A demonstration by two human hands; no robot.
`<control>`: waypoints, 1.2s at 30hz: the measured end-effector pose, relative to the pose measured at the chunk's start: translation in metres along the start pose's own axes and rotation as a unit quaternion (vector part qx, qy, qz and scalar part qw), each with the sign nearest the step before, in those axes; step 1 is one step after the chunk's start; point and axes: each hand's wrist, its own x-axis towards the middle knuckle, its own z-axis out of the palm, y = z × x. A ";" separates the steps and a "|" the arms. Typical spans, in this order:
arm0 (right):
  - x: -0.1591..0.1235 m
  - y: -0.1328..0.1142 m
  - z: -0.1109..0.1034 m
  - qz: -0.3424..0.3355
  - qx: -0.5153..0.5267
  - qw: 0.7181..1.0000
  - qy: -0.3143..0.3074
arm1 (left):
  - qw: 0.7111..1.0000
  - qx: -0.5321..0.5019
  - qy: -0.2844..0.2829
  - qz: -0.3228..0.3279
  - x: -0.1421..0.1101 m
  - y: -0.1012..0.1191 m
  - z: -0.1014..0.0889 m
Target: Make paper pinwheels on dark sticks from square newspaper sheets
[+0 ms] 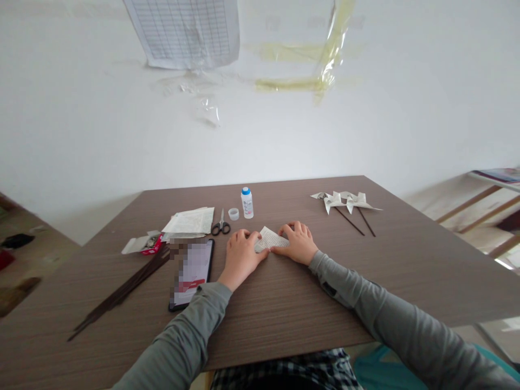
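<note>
A small piece of printed paper (268, 240), folded to a triangle-like shape, lies at the middle of the table between my hands. My left hand (242, 253) pinches its left side, thumb along the near edge. On the right side my right hand (299, 242) grips it the same way, fingers curled over the top. Just beyond stand a white glue bottle (247, 205) with a blue cap and a small clear plastic cup (233, 214). Scissors (221, 225) with black handles lie left of the cup.
Two paper pinwheels (345, 201) on dark sticks lie at the back right. To the left are a stack of paper sheets (190, 222), a small red box (151, 245), a bundle of dark sticks (122, 287) and a phone (193, 276). A wall rises behind the table (284, 319).
</note>
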 end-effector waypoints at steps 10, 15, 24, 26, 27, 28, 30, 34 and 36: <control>0.002 0.001 -0.001 -0.001 0.018 1.000 -0.013 | 1.000 -0.024 -0.004 0.017 0.005 -0.011 0.003; 0.003 0.005 -0.007 0.001 0.025 0.999 -0.024 | 0.999 -0.037 -0.009 0.038 0.006 -0.020 -0.002; 0.007 0.018 -0.013 -0.003 0.040 0.998 -0.048 | 0.995 -0.062 -0.021 0.077 0.013 -0.040 0.000; 0.008 0.022 -0.016 0.000 0.033 0.998 -0.053 | 0.993 -0.071 -0.022 0.089 0.015 -0.047 0.002; 0.008 0.024 -0.017 0.004 0.027 0.998 -0.054 | 0.992 -0.076 -0.022 0.096 0.016 -0.050 0.004; 0.009 0.026 -0.018 0.008 0.022 0.998 -0.055 | 0.991 -0.080 -0.021 0.100 0.016 -0.054 0.004; 0.010 0.031 -0.021 0.016 0.014 0.998 -0.058 | 0.990 -0.085 -0.021 0.108 0.017 -0.060 0.005; 0.012 0.042 -0.026 0.021 0.011 0.998 -0.065 | 0.991 -0.078 -0.026 0.109 0.017 -0.071 0.002; 0.013 0.047 -0.029 0.020 0.011 0.998 -0.066 | 0.991 -0.071 -0.031 0.111 0.017 -0.077 -0.002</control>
